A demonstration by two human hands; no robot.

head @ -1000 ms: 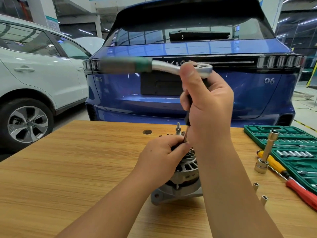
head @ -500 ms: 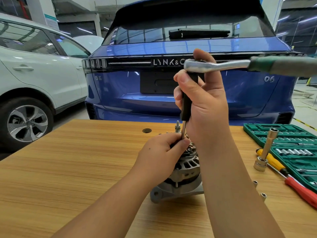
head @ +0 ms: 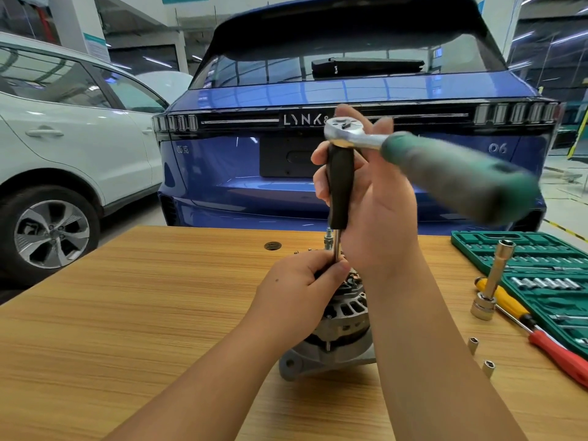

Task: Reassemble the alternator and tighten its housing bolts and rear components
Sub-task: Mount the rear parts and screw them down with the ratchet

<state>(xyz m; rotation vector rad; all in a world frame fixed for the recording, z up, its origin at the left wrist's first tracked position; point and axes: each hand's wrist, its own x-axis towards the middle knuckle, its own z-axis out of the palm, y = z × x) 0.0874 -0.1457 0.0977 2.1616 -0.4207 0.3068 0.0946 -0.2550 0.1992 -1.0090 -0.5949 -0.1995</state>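
My right hand [head: 372, 198] grips the black driver handle; the green-handled steel ratchet [head: 413, 154] has swung right again. My left hand [head: 302, 281] pinches its shaft on the grey aluminium alternator [head: 337, 332], mid-table. Still tightening.

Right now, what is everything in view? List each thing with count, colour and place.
alternator: 1, grey metal, table centre
ratchet: 1, silver head, green handle, atop the extension
extension driver: 1, black grip, upright
socket case: 1, green, right
screwdrivers: 2, yellow, red, right
long socket: 1, silver, right
loose sockets: 2, silver, right front
table: 1, wood
cars: 2, blue, white, behind
left hand: grips shaft
right hand: holds driver grip
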